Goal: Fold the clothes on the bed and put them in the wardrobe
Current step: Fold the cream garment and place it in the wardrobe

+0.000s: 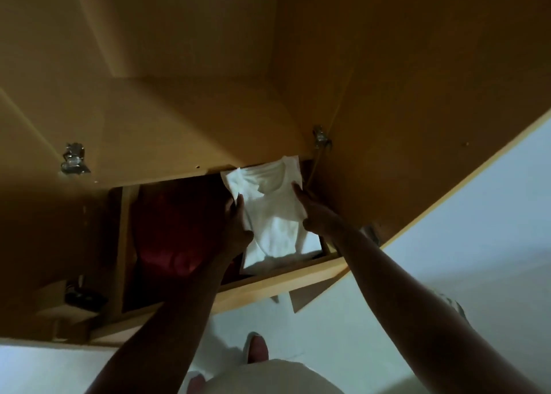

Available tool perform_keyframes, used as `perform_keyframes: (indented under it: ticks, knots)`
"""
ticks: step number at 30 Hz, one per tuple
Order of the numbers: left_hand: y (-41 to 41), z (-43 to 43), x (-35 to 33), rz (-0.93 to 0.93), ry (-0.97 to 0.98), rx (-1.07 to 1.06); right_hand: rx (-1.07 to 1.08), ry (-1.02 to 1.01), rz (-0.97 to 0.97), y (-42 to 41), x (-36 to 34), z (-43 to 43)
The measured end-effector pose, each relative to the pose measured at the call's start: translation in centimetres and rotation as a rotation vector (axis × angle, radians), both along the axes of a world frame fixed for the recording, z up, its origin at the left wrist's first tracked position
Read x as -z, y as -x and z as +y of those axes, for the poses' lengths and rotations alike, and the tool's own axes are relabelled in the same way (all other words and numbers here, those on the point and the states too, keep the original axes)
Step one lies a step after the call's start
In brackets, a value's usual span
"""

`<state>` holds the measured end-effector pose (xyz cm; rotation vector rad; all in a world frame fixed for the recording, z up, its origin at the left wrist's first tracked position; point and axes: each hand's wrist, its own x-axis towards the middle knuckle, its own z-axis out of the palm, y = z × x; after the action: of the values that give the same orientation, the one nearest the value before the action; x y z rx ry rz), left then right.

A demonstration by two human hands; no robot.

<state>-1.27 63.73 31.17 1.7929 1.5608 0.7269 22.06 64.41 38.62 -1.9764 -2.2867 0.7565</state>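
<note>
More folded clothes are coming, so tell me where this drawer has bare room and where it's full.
Crowded: the red garment fills the left of the drawer, and the white shirt, gripped by the left hand and right hand, fills the right up to the side wall. Free: only the wooden shelf above looks bare.

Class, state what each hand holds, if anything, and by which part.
Both hold the white shirt: the left hand grips its left edge, the right hand its right edge.
</note>
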Motion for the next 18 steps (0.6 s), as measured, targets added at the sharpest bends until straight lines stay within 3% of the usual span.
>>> perform_keyframes:
  ticks: [7,14,18]
  knots:
    - [1.4,1.9,3.3,0.002,0.228,0.036,-0.035,0.174,-0.180,-0.1,2.7,3.1]
    - [1.2,3.6,3.6,0.000,0.339,0.080,-0.073,0.206,-0.430,0.8,4.3,5.1]
    - [1.5,4.2,3.7,0.270,0.380,0.140,0.024,0.208,-0.580,3.2,4.7,4.0]
